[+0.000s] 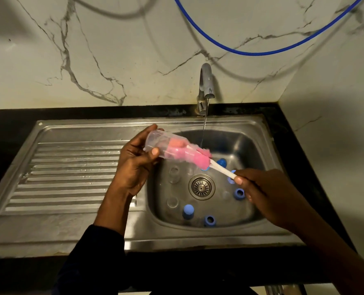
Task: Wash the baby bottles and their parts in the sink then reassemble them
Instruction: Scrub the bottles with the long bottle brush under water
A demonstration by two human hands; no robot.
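A dark sleeve (pixel 95 252) covers the person's left arm, ending short of the wrist; the left hand (pixel 134 167) and right hand (pixel 262 192) are bare.

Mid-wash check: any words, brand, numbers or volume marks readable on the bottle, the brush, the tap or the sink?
No text can be read in this view.
The bottle in the left hand: clear wall, no legible marks; the pink brush inside blurs it.
The brush handle in the right hand: plain white.
The tap and the sink: no brand visible.
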